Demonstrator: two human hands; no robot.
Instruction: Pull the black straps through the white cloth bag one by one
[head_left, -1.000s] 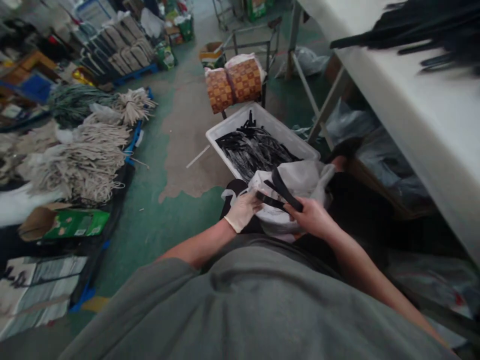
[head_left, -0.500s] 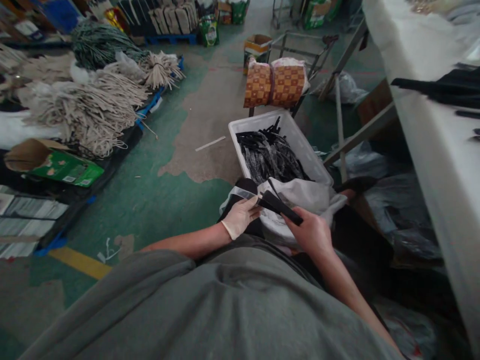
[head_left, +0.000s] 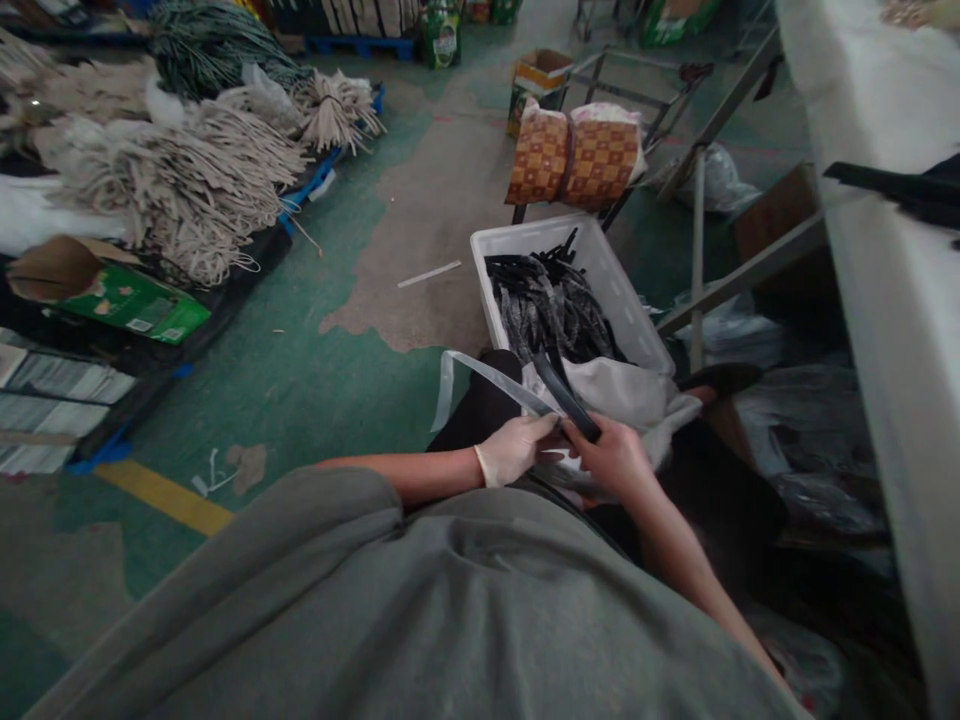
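Black strip (head_left: 568, 396), long axis diagonal, pointing forward-left

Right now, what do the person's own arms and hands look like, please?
The left hand wears a thin, pale cream glove that ends at the wrist in a narrow cuff. The right hand shows no glove. The left sleeve is grey and short, leaving the forearm bare. The right forearm is also bare.

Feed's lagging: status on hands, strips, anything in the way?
Left hand, gloved, at end of translucent strip. Right hand gripping black strip material. White plastic beside right hand, not over it.
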